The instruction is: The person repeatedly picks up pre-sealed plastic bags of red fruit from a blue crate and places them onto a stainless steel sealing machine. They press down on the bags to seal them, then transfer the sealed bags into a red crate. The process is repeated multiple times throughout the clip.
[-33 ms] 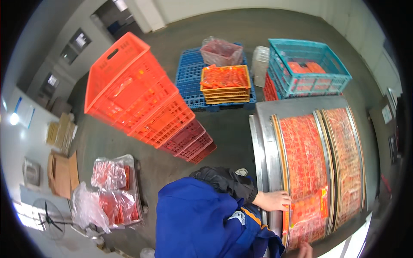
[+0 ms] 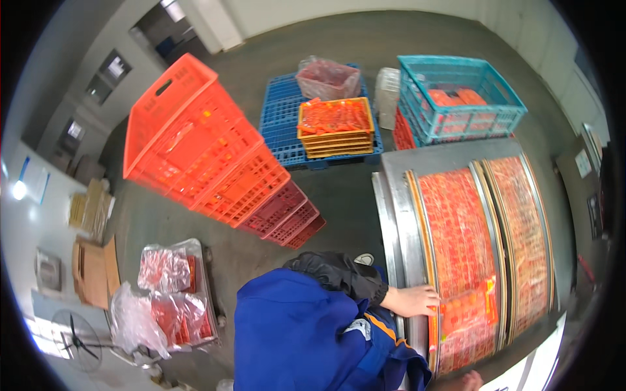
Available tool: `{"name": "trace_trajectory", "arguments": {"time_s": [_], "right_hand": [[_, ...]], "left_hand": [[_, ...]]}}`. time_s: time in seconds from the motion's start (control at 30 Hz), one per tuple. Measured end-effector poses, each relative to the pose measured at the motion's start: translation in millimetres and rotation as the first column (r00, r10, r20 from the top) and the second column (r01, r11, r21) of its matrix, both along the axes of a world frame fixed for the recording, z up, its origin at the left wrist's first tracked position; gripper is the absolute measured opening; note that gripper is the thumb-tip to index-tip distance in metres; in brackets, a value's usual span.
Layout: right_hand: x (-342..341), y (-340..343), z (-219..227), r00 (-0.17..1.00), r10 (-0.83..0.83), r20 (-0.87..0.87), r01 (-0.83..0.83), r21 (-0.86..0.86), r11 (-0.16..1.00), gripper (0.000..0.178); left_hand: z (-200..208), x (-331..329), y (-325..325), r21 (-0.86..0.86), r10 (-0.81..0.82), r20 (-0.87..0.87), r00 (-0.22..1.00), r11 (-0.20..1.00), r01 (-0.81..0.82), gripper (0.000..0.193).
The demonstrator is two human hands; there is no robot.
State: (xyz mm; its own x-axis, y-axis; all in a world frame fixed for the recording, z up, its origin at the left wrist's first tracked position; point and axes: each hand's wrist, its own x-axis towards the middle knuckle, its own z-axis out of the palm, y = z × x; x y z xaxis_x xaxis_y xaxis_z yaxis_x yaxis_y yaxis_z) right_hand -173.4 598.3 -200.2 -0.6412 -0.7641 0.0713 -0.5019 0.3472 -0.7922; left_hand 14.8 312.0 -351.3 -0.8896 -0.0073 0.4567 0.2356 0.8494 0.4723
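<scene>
My left hand [image 2: 417, 300], reaching out of a black sleeve, lies on the near rail of the machine bed. Its fingers look stretched out, with the tips at the left end of a shiny orange-red printed packet [image 2: 466, 309]. That packet lies across a long bed of red and clear plastic film [image 2: 458, 215] marked into small cells. At the lower edge of the picture my right hand [image 2: 469, 382] is partly cut off and blurred. It is near the bed's bottom end, and its fingers cannot be made out.
A second film-covered strip [image 2: 520, 221] runs alongside. Beyond the machine are teal crates [image 2: 463, 117] and a blue pallet [image 2: 277, 117] with stacked yellow trays [image 2: 337, 146]. To the left stand tall stacked red crates [image 2: 195, 143] and a cart [image 2: 195, 247] with plastic-wrapped red packs.
My right hand has shifted slightly right and down at the lower edge. The view has moved a little. My left hand and the packet stay in place.
</scene>
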Motion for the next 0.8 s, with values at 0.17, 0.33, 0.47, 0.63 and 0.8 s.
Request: {"name": "trace_trajectory", "arguments": {"time_s": [0.17,0.33,0.47,0.63,0.8], "right_hand": [[-38,86,49,0.591,-0.789,-0.170,0.793,-0.060,0.607,0.049],[-150,202,-60,0.648,-0.756,-0.091,0.718,-0.260,0.646,0.045],[-161,149,-65,0.553,-0.817,-0.165,0.797,-0.180,0.576,0.041],[-148,122,-45,0.600,-0.776,-0.197,0.752,-0.191,0.630,0.052],[-137,120,-40,0.627,-0.746,-0.224,0.725,-0.182,0.664,0.048]], "left_hand": [[12,-4,-5,0.034,-0.029,0.011,1.000,0.999,0.028,0.025],[42,-8,-7,0.083,-0.046,0.133,0.990,0.996,0.035,0.027],[47,-9,-2,0.026,-0.016,0.191,0.981,1.000,0.012,0.031],[45,-3,-1,-0.006,0.000,0.207,0.978,1.000,0.002,0.033],[47,-3,0,0.002,0.023,0.219,0.975,1.000,-0.024,0.034]]}}
